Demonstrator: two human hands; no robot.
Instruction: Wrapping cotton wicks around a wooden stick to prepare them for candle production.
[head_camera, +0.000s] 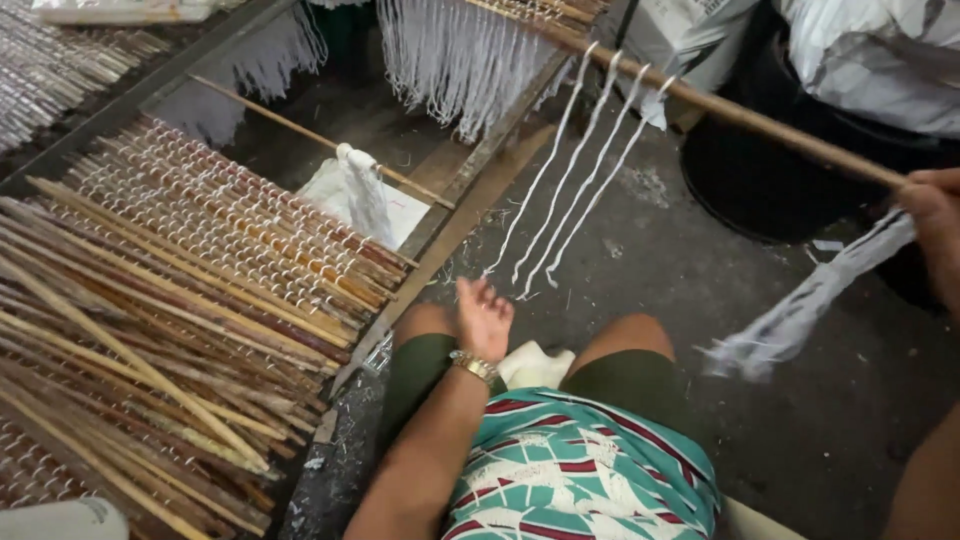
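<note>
Right hand (935, 225), at the far right edge of the view, is closed around the near end of a long wooden stick (740, 115) and also pinches a loose bundle of white strands (800, 315) that trails down and to the left, blurred at its lower end. The stick runs up and left from the hand toward the far middle. Four white looped strands (570, 190) hang over it and drop to the dark concrete floor (680, 260).

Left hand (484, 318) is empty, fingers spread apart, hovering between the person's knees, just above a white cloth (535, 365) lying between the thighs. A gold wristband (472, 366) sits on that wrist.

To the left, a large stack of sticks wound with white strands (200, 260) lies across a low frame. Beyond it, a thin stick (310, 135) carries one hanging white bundle (365, 195). More white fringe (450, 60) hangs at the far middle.
</note>
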